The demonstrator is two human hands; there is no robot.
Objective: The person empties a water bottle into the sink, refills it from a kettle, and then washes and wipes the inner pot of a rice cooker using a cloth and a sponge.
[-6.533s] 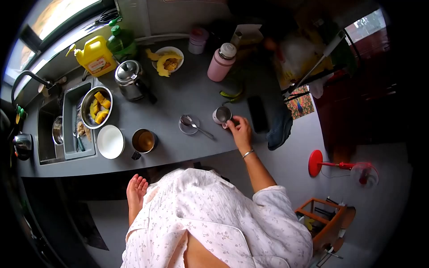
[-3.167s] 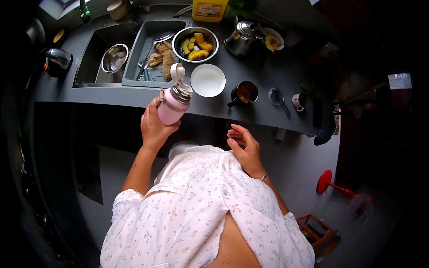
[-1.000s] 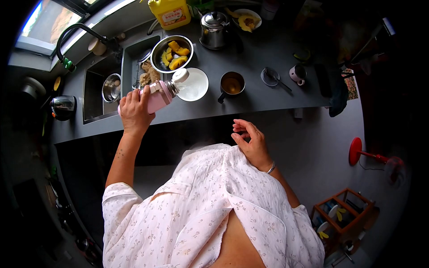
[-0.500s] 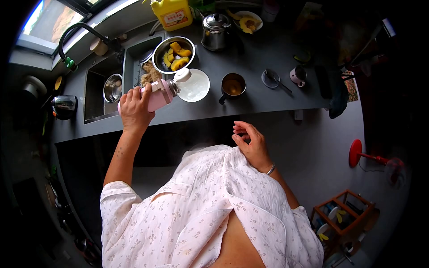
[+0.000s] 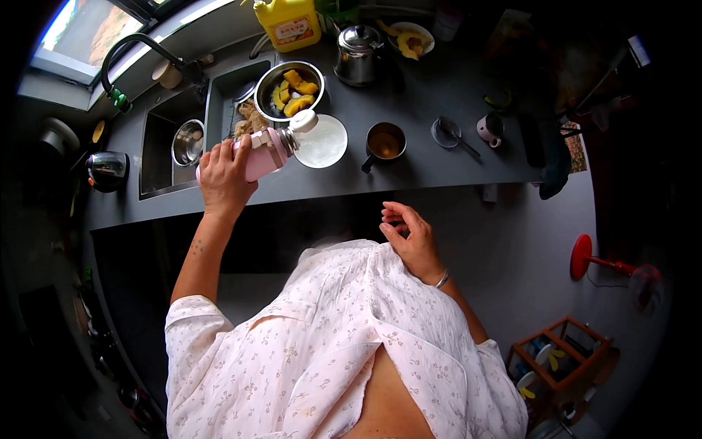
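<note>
My left hand (image 5: 224, 175) is closed round a pink thermos flask (image 5: 263, 159), which is tilted on its side with its mouth to the right. Its white flip lid (image 5: 303, 121) hangs open by the steel neck. Just under the mouth stands a white bowl (image 5: 327, 148) with clear liquid in it. My right hand (image 5: 413, 238) hovers in front of the counter edge, holding nothing, fingers loosely bent and apart. Nearest to it on the counter is a dark-handled cup (image 5: 385, 143) with brownish liquid. A steel bowl (image 5: 262, 95) of yellow pumpkin pieces (image 5: 296, 102) sits behind the white bowl.
The sink (image 5: 157, 157) at left holds a small steel bowl (image 5: 188, 143); ginger-like roots (image 5: 251, 118) lie in its right basin. A steel pot (image 5: 358, 58) and yellow jug (image 5: 287, 25) stand at the back. A pink mug (image 5: 490, 130) is at right, a red fan (image 5: 582, 257) beyond.
The view has shifted slightly, so the counter things appear a little further right and lower. The flask keeps its tilt over the white bowl, and my right hand stays nearly still.
</note>
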